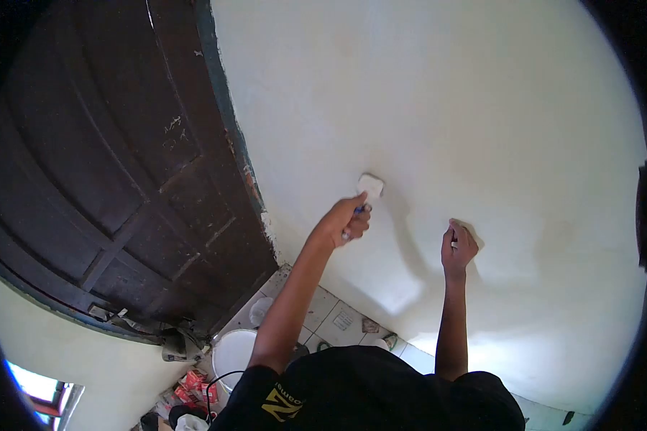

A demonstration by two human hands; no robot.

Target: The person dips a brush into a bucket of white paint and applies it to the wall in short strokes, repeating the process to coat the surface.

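My left hand is closed around the handle of a putty knife, a bit of blue showing between the fingers. Its broad flat head is covered in white and lies close against the pale wall. To the right, my right hand is curled at the wall with the fingers bent inward. A small whitish spot shows among those fingers; I cannot tell what they hold. Shadows of both arms fall on the wall.
A dark brown panelled door takes up the left side, with a chipped frame edge beside the wall. Below are a white bucket, red packets and a tiled floor. A dark object is at the far right.
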